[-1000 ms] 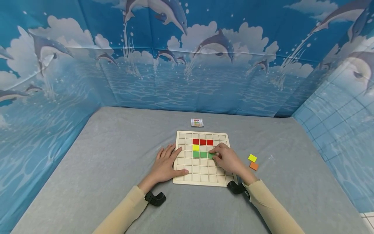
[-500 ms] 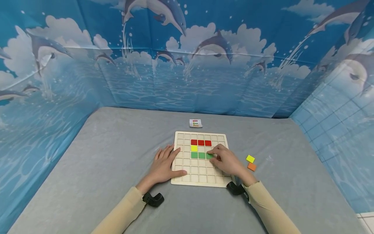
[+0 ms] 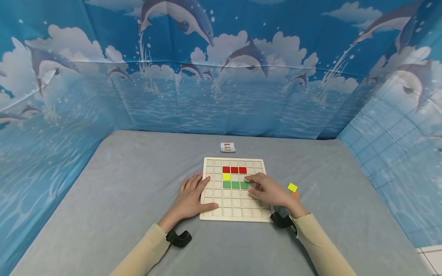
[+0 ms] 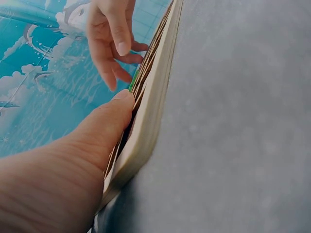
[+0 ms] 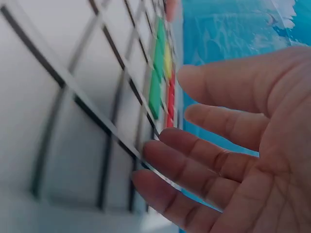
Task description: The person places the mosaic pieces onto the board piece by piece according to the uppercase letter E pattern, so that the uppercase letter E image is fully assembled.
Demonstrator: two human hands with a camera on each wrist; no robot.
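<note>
A wooden grid board [image 3: 215, 212] lies on the grey surface. My left hand [image 3: 190, 195] rests spread over the board's left edge, its thumb on the lower left squares. Set in the grid are a row of red tiles [image 3: 234, 170], a yellow tile [image 3: 226, 176] below the leftmost red one, and a row of green tiles [image 3: 235, 184]. Over the board's right side hovers my right hand [image 3: 271, 189], fingertips just beside the rightmost green tile. In the right wrist view, its fingers [image 5: 194, 155] are loosely extended with nothing between them.
To the right of the board lie a loose yellow tile [image 3: 292, 187] and an orange tile [image 3: 295, 195], partly hidden by my right hand. Behind the board is a small card [image 3: 228, 147] with a coloured grid pattern. A blue dolphin-print curtain [image 3: 193, 103] stands around the surface.
My right fingers have let go of the rightmost green tile, which now shows fully in its square, and the hand has drawn slightly right. My left hand stays on the board.
</note>
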